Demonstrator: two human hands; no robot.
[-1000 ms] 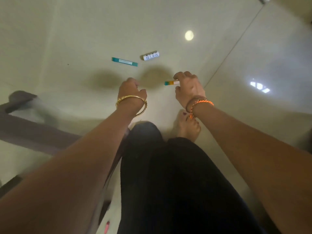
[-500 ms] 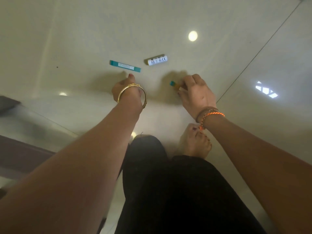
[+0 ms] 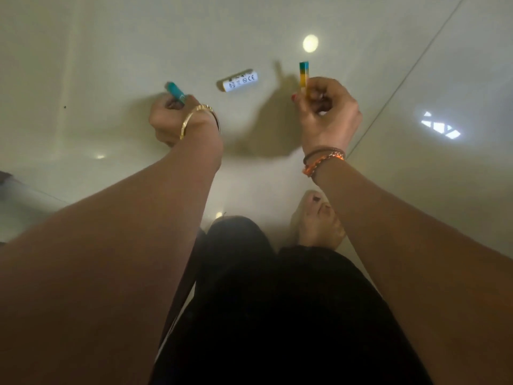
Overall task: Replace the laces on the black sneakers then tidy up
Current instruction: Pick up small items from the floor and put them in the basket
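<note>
The left hand has its grip closed round a teal stick. The right hand pinches an upright teal-and-orange stick. A white cylinder lies on the floor between them.

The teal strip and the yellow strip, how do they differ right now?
The teal strip is gripped by the left hand and tilts left; the yellow strip is pinched by the right hand and stands upright. The teal strip is nearly all teal; the yellow strip is yellow with a teal tip. Both are off the floor.
</note>
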